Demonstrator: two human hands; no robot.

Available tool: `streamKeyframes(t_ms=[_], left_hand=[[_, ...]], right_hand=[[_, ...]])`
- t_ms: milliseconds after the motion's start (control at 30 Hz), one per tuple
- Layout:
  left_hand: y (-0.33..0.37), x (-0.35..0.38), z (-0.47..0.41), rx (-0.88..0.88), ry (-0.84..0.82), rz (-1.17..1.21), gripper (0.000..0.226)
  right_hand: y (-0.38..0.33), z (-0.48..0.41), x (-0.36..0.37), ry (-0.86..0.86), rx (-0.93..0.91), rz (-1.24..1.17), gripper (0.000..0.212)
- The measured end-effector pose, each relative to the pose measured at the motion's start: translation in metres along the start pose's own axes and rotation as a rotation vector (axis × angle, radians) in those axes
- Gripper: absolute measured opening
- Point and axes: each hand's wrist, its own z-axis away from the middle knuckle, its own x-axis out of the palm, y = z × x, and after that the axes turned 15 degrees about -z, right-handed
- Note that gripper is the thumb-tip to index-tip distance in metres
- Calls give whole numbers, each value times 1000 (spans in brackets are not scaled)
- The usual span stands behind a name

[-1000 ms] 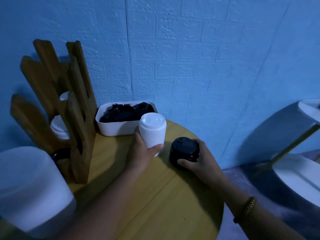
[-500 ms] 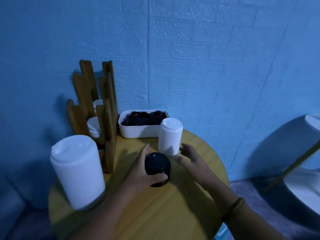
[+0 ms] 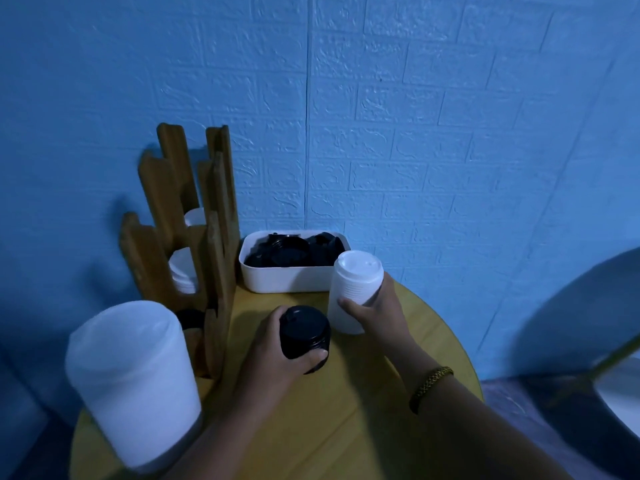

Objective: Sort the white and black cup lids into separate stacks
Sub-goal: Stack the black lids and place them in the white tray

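Note:
A short stack of black lids (image 3: 304, 332) stands on the round wooden table (image 3: 363, 410), and my left hand (image 3: 273, 358) grips it from the near left side. Just right of it a taller stack of white lids (image 3: 353, 289) stands tilted slightly, held by my right hand (image 3: 377, 313) with thumb in front and fingers behind. A white tub (image 3: 287, 280) against the wall holds several loose black lids (image 3: 294, 252).
A wooden rack (image 3: 214, 244) at the left holds white lid stacks (image 3: 181, 271) and a dark one low down. A large white stack (image 3: 135, 379) stands at the near left table edge. The blue brick wall is close behind. A white seat (image 3: 620, 393) lies at right.
My hands have swapped stacks: the left left the white stack and took the black one, the right let go of the black stack and now grips the white one. The view pulled back.

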Motion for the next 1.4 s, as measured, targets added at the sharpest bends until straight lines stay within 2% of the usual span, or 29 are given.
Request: streamKeyframes(t_ms=[233,400,467,533,567,633,700,767,867,967,1033,1133,1400], left_hand=[[-1,7,-16,-57,-25,-12,111],[1,8,-13,-73,-24,8,108],[1,8,-11,-65,-24,15,101],[1,7,-9,-55,-16,9,97],[1,7,-9,-51,-8,-3,96],[0,7,-10,-51,7,-14,96],[1,8,-11,-56,16,-23,98],[1,9,-11,-59,19,-41,101],[3,6,-7,-67,0,-53,104],[5,1,1,-61,-18,-63,108],[5,-1,5,-52,-31,-64,109],[7,-6,9,-44,-53,-45,106],[7,-21,24,-37,-117,-56,101]], right_hand=[[20,-39,-44,116,79,35,87],[25,-68,-50,121,118,28,89],[22,-74,-49,82,139,3,95],[16,-68,-50,146,130,20,106],[10,-57,-51,216,100,47,106],[-1,-27,-50,339,-88,122,81],[-16,-5,-39,249,-237,173,48],[-24,-3,-20,6,-286,252,31],[-25,-24,16,-202,-318,422,37],[-19,-47,43,-270,-268,568,49],[-17,-56,52,-328,-181,632,49],[-13,-63,57,-366,-130,634,37],[-12,-48,44,-320,-222,530,16]])
